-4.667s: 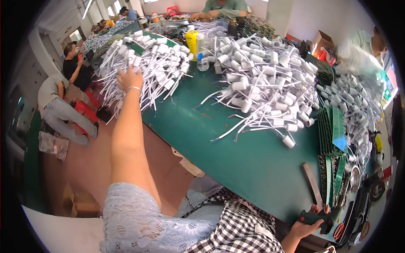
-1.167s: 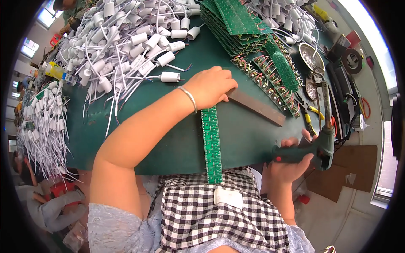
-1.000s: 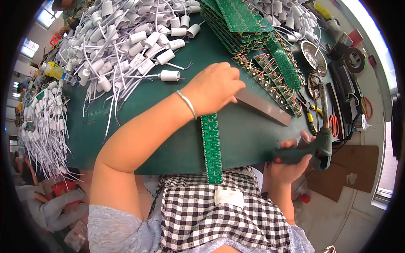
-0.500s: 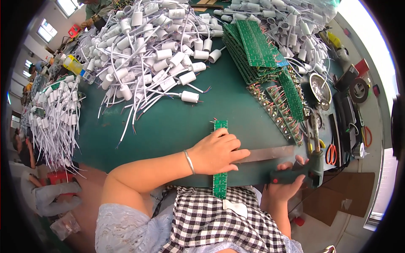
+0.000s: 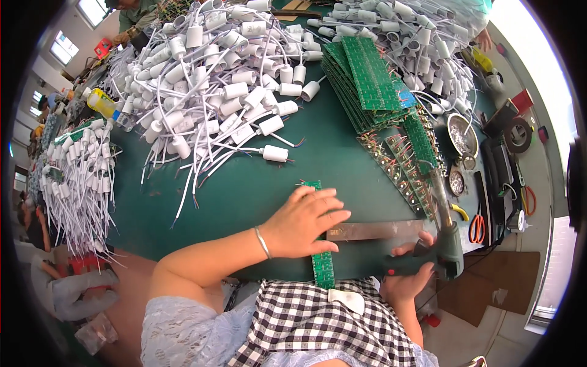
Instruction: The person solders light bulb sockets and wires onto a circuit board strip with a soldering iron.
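The green strip board [image 5: 322, 263] lies at the near edge of the green table [image 5: 244, 189], its long axis running straight away from the person, far end toward the heap of white capacitors [image 5: 226, 79]. Since a second ago the left hand [image 5: 302, 214] has slid nearer along it and now presses flat, fingers spread, beside a metal bar [image 5: 374, 230], so the board looks pinned for work. The right hand [image 5: 408, 278] stays closed round the soldering gun [image 5: 443, 235]

Left hand [image 5: 304, 221] spread flat, palm down; right hand [image 5: 408, 278] clenched.
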### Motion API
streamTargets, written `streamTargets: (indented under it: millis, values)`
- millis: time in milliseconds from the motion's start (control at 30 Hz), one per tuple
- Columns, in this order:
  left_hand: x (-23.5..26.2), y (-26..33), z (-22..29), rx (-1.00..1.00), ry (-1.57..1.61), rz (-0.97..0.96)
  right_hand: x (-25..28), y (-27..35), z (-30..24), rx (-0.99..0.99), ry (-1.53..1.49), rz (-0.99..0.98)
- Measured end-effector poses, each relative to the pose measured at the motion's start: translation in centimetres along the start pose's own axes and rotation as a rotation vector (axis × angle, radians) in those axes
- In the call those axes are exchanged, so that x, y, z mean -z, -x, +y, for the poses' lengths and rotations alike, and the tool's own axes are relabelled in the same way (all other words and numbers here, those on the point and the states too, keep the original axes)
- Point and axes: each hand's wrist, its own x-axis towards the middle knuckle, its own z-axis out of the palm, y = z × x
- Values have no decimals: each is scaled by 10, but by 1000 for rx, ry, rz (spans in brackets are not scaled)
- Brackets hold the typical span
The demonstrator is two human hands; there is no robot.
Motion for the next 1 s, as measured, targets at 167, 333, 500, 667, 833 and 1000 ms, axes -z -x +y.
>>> streamTargets:
  millis: [167,333,500,667,833,1000]
  values:
    - [46,6,-62,212,-289,197,14,-4,-4,75,25,-177]
    - [48,8,-103,145,-220,142,-3,-8,-8,22,79,-165]
    - [42,18,-54,320,142,147,9,-3,-8,-75,106,-255]
    - [25,25,-42,395,211,151,-7,0,-7,-225,172,-211]
    - [30,19,-43,461,241,139,-4,-1,-10,-396,151,-303]
    - [36,7,-49,465,221,74,-12,5,-9,-452,194,-263]
